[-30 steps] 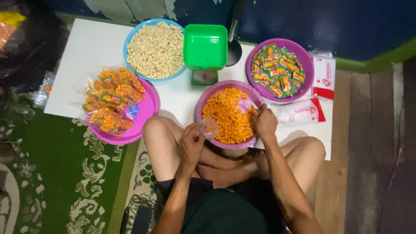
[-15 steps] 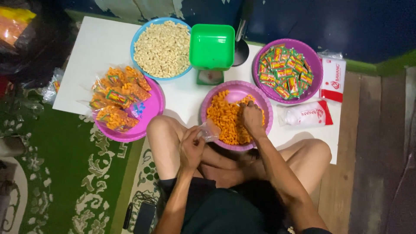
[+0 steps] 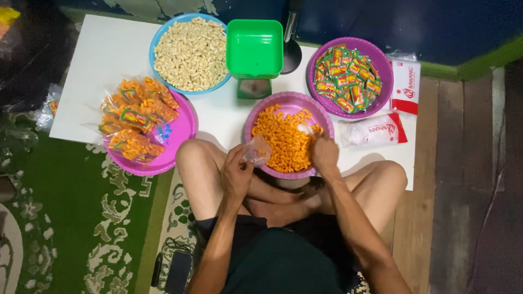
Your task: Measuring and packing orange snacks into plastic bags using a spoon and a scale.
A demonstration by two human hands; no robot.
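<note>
My left hand (image 3: 237, 173) holds a small clear plastic bag (image 3: 257, 151) with a few orange snacks in it, at the near left rim of a purple bowl (image 3: 283, 100). The bowl is full of orange curled snacks (image 3: 283, 139). My right hand (image 3: 324, 152) rests in the bowl's near right side, fingers closed on a small pale scoop (image 3: 306, 129) among the snacks. I sit cross-legged, knees under the white tabletop's (image 3: 109, 60) near edge.
A blue bowl of pale snacks (image 3: 190, 51), a green scale tray (image 3: 254, 48), a purple bowl of small sachets (image 3: 348, 76), a pink plate of filled snack bags (image 3: 139, 122) and two white packets (image 3: 376, 130) stand on the tabletop. Green carpet lies left, wooden floor right.
My right hand pulled back from the bowl's middle to its near right side with the scoop. My left hand kept the bag at the bowl's rim. The camera shifted slightly.
</note>
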